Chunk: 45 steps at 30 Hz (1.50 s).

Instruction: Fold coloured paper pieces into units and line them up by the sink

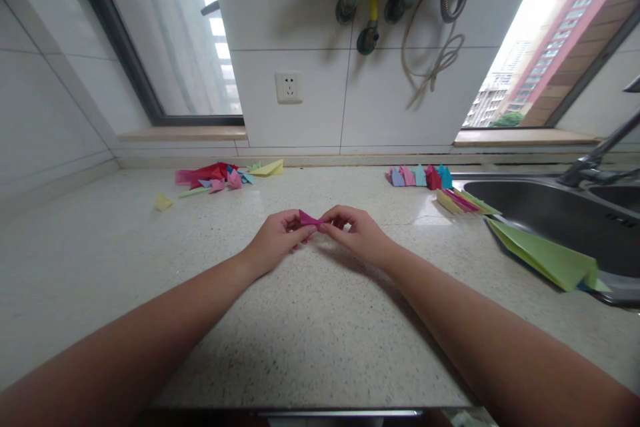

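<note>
1. Countertop [310, 340] of speckled stone is seen nearest, with both forearms extended over it.
2. Just above it, a small magenta paper [308, 218] is held between the hands. It is pinched by the left hand [275, 237] between thumb and fingers, and its right end is nipped by the thumb and fingertips of the right hand [364, 233]. The piece is judged to be partly folded; how many creases are left cannot be told.
3. By the sink [535, 207], a green folded sheet [550, 255] is laid along the rim, with a yellow-and-magenta bundle [457, 201] beyond it.
4. At left, a yellow piece [163, 201] is set apart from a mixed paper heap [215, 175].
5. Near the wall, a row of small folded pieces [421, 177] is lined up, apparently finished.
</note>
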Available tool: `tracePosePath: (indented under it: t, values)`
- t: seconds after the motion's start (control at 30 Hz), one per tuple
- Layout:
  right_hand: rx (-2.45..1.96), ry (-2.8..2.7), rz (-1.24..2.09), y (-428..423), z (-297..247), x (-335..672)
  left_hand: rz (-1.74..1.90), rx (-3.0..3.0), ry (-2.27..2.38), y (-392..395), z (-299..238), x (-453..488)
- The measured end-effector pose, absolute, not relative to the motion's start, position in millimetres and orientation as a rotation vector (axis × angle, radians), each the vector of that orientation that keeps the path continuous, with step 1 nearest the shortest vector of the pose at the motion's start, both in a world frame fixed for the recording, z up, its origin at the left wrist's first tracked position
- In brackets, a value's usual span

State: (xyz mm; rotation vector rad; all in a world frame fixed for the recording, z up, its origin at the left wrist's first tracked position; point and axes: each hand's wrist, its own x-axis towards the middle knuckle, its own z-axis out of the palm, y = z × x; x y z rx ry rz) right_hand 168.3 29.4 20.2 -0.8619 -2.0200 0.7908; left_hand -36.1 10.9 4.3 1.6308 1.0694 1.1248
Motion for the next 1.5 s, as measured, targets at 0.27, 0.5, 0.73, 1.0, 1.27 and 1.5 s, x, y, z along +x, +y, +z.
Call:
tracePosePath:
  t: [0.27,0.5,0.73,1.0,1.27,1.5]
  values:
    - [-0.869,-1.998,0.830,31.0,16.7,167.7,1.118,1.660,1.077,9.2,5.6,-35.3]
    - [-0.798,-1.754,1.145,34.6,15.3,165.3,1.119,1.644,1.009,9.6,4.9,-35.7]
    - [-0.760,-1.654,1.354,32.9,15.3,163.7,1.134,1.605,0.943,9.9,3.7,-36.4]
    - [-0.744,-1.623,1.409,32.5,14.8,163.1,1.156,1.570,0.976,4.6,10.9,-34.3]
    - [-0.780,-1.632,1.434,30.5,12.2,159.6,1.176,1.623,0.975,6.9,7.5,-34.9]
    - [-0.799,-1.706,1.273,28.0,14.8,158.5,1.181,1.632,1.000,7.0,5.1,-34.4]
